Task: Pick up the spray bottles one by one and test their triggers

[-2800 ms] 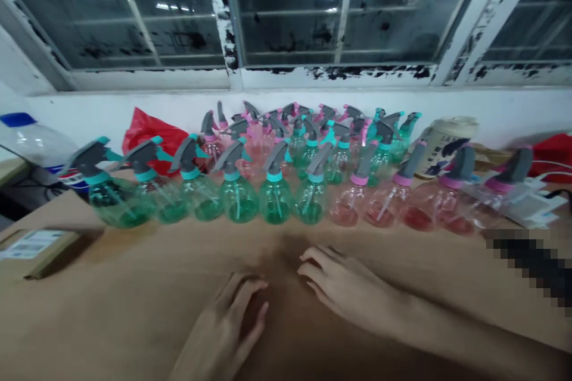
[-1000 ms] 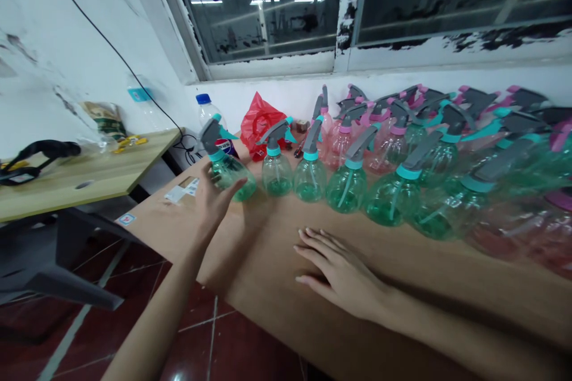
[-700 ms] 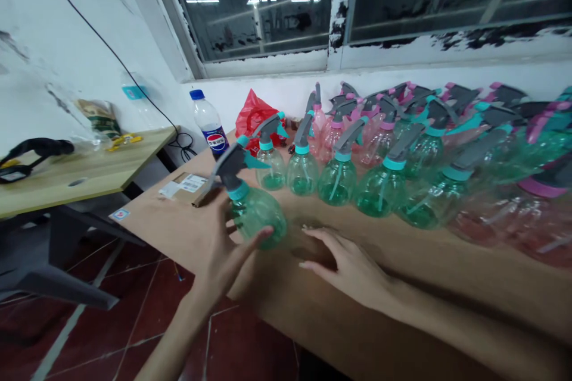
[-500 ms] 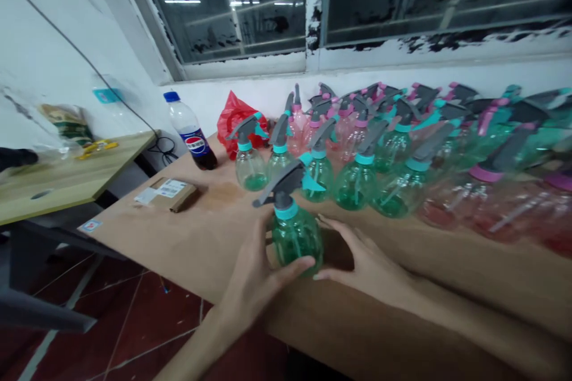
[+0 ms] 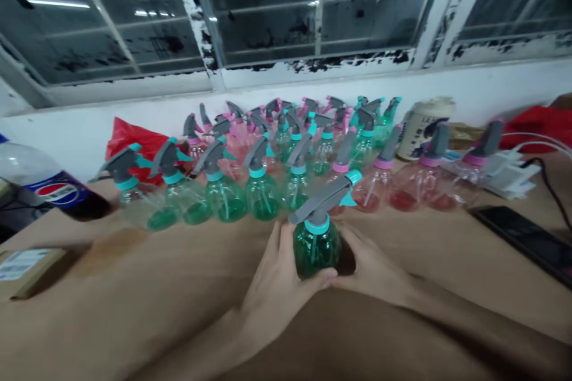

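While upright, green bottle [image 5: 316,253] between hands [image 5: 279,294] [image 5: 379,271]

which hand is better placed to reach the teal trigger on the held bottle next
Right, I'd judge: the teal trigger is nearer the right hand, while the left hand wraps the green bottle.

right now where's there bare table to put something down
Widest: bare tabletop between the cardboard box and your left hand. Smaller: between your right hand and the black phone. Crowded: the back, where green spray bottles and pink ones stand close together.
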